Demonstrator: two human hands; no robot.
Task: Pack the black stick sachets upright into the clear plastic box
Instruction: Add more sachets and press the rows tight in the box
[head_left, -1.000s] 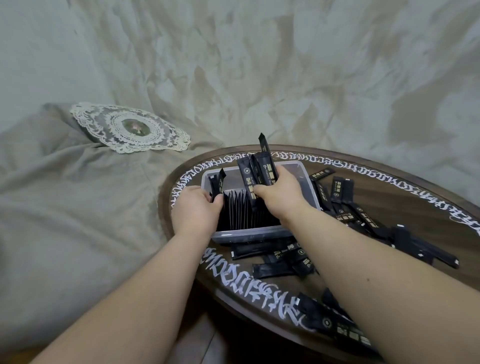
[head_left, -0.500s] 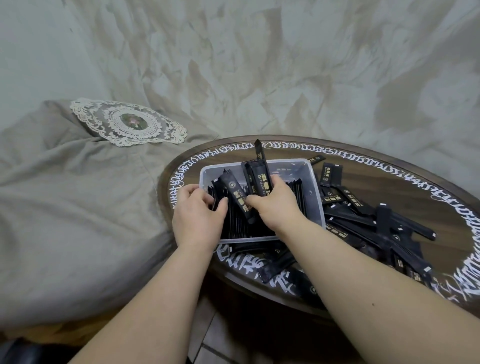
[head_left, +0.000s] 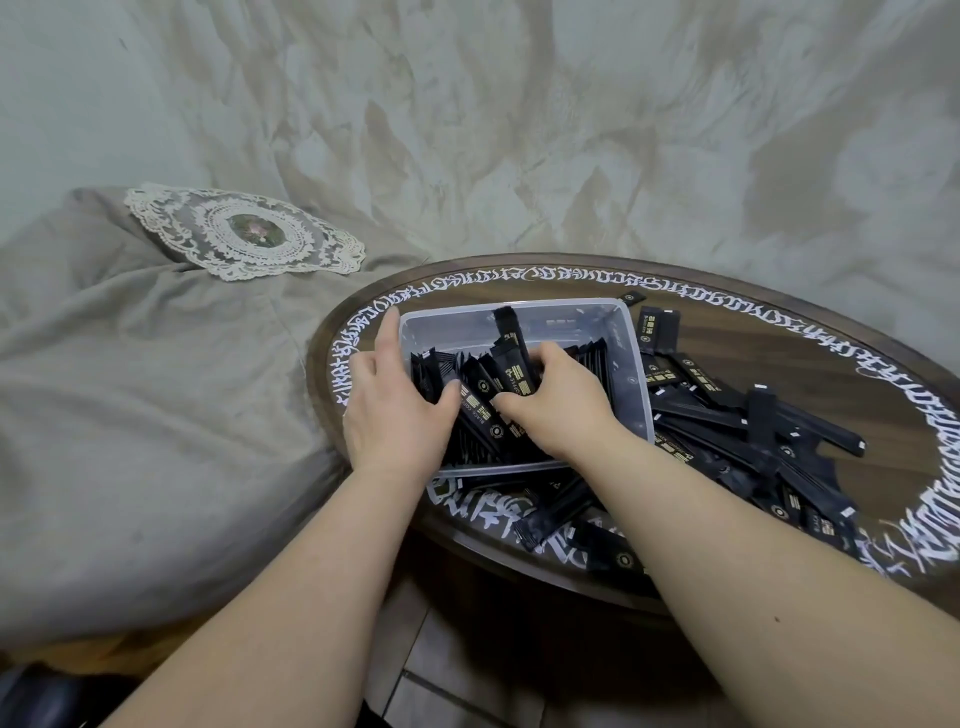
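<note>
Right hand (head_left: 558, 402) seating a gripped bundle of sachets (head_left: 511, 376) in the clear plastic box (head_left: 636, 364).
A second ago the bundle stood higher; now it is partly sunk among the upright row. Left hand (head_left: 395, 410), index finger extended along the box's left wall, steadies them. Glossy black sticks with gold print; many loose sachets (head_left: 737, 431) lie on the table (head_left: 857, 364).

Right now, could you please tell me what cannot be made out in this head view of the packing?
- Right hand: its fingertips sit among the sachets, so the exact grip is hidden.
- Clear plastic box: both hands cover its near part; the count inside is unclear.
- Left hand: its fingers lie along the box's left wall; contact under the palm is hidden.
- Loose sachets: the print is too small to read, and the forearm covers some.
</note>
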